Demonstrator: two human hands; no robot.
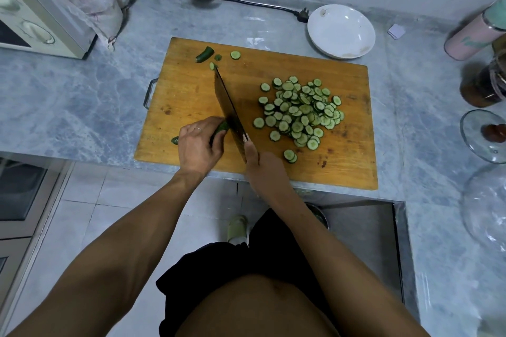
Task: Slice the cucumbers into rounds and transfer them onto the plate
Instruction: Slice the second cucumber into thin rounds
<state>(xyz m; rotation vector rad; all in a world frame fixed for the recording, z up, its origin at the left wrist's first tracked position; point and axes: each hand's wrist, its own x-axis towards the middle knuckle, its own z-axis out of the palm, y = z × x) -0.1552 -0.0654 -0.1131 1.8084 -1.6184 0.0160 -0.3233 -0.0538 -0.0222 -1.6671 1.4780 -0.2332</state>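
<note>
Head view: left hand (197, 145) clamps cucumber (220, 128) on cutting board (191, 85), long axis left-right. Right hand (256, 161) grips knife (228, 109), blade pointing away. Rounds (298, 113) piled right; plate (341, 31) beyond.

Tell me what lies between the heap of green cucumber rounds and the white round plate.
In the head view, only bare wooden cutting board and a strip of grey marble counter separate the heap of cucumber rounds from the white plate.
</note>
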